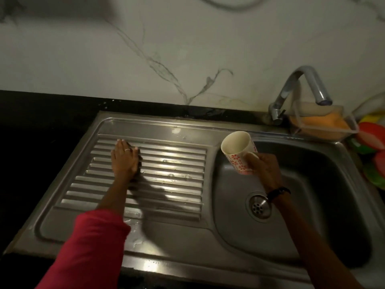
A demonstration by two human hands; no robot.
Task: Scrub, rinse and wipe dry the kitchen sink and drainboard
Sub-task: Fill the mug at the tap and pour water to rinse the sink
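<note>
A steel ribbed drainboard lies on the left, joined to a steel sink basin with a round drain on the right. My left hand lies flat, fingers straight, on the upper left ribs. A dark scrubber peeks out from under its right side. My right hand grips a white mug with red flowers, tilted with its mouth toward the drainboard, above the basin's left rim. Wet patches shine on the ribs and on the front ledge.
A chrome tap arches over the basin's back right. Behind it a clear tray holds an orange sponge. Red and green plastic items sit at the far right. Black counter borders the drainboard, with a marble wall behind it.
</note>
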